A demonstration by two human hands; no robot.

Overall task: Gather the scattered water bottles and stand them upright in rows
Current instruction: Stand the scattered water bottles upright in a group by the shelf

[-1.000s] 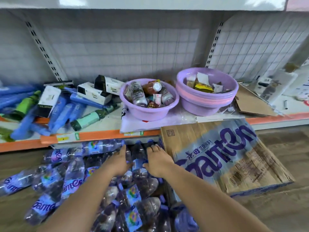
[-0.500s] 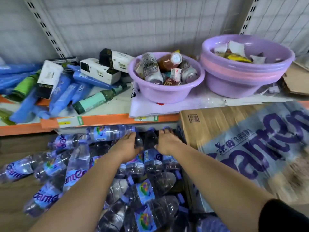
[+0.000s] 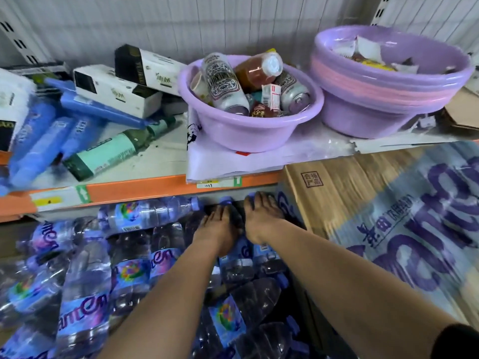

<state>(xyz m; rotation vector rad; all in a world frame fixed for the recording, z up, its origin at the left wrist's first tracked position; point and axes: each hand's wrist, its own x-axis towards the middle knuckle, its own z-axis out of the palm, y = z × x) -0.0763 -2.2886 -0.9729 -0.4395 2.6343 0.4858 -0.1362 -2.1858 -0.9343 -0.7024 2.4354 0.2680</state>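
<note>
Both hands are reaching deeper under the shelf edge than half a second ago, and the view is closing in on them. On the right, the cardboard water carton is lying tilted beside the pile, probably acting as a side stop for the row. Water bottles are lying scattered on their sides across the floor space below the shelf; one lying bottle is resting across the back. The left hand and right hand are pressing down side by side on upright bottles next to the carton, apparently squaring them into a row. Whether either grip is closing around a bottle cannot be told; the fingers are draped over the tops.
</note>
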